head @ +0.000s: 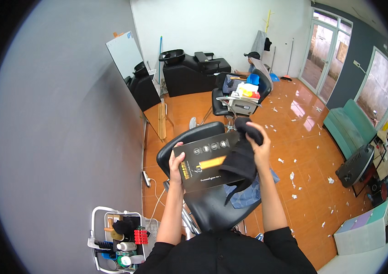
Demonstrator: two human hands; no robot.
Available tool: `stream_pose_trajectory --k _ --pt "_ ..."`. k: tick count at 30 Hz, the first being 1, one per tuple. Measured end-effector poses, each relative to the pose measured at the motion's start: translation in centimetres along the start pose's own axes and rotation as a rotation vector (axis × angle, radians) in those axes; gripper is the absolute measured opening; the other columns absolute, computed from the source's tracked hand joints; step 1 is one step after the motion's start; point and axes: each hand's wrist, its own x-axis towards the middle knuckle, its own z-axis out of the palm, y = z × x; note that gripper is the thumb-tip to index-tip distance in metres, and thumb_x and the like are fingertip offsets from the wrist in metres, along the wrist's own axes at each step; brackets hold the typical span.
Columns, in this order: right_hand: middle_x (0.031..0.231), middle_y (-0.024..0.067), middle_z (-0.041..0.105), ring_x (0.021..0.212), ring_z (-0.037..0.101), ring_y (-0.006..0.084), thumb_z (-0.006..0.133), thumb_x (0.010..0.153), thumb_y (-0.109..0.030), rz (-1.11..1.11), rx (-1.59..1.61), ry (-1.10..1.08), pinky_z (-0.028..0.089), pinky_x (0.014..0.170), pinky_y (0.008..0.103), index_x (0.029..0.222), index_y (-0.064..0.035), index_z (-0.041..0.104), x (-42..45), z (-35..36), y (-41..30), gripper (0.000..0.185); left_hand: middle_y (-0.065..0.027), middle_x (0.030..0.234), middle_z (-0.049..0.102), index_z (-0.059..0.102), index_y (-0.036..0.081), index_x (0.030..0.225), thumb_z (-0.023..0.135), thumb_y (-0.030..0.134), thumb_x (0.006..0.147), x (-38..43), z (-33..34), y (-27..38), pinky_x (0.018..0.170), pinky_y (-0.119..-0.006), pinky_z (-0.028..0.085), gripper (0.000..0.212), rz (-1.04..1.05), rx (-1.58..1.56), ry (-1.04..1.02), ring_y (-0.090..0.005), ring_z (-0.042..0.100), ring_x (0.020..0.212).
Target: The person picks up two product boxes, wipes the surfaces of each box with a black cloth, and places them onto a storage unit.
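Note:
My left hand (177, 164) grips the left edge of a flat dark box (202, 171) that bears writing, small round icons and an orange stripe. In my right hand (262, 145) is a bunched black cloth (240, 161), held up against the box so that it covers the box's right side. A loose end of the cloth hangs below the box. Both are above the seat of a black salon chair (211, 209). On the right side of that seat lies a blue patterned cloth (245, 197), partly hidden by the black one.
A white trolley (94, 222) with bottles and combs stands at lower left, beside a power strip (146, 178). Ahead, another salon chair (219, 104) carries boxes, with a person (253, 61) low behind it. White scraps (292, 175) litter the floor near a green sofa (348, 126).

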Motion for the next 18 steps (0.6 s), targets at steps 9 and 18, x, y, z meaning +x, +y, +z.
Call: stream_pose_trajectory --k 9,18 --pt "0.121 0.0129 0.058 0.116 0.053 0.0250 0.071 0.069 -0.002 -0.063 0.036 -0.078 0.037 0.101 0.0342 0.119 -0.0018 0.056 -4.2 0.3 1.0 0.052 -0.0134 0.109 0.061 0.045 0.002 0.130 0.053 0.013 0.086 1.2 -2.3 0.7 0.082 -0.030 0.053 0.046 -0.032 -0.028 -0.069 -0.0205 0.063 0.094" --pt "0.103 0.0052 0.062 0.094 0.058 0.0126 0.079 0.068 -0.007 0.373 0.171 -0.169 0.046 0.085 0.0264 0.128 -0.0013 0.051 -0.9 -1.2 3.0 0.067 -0.0112 0.115 0.056 0.037 0.003 0.136 0.061 0.025 0.084 1.2 -0.6 2.4 0.090 -0.031 0.049 0.062 -0.154 0.217 -0.275 -0.0192 0.058 0.105"
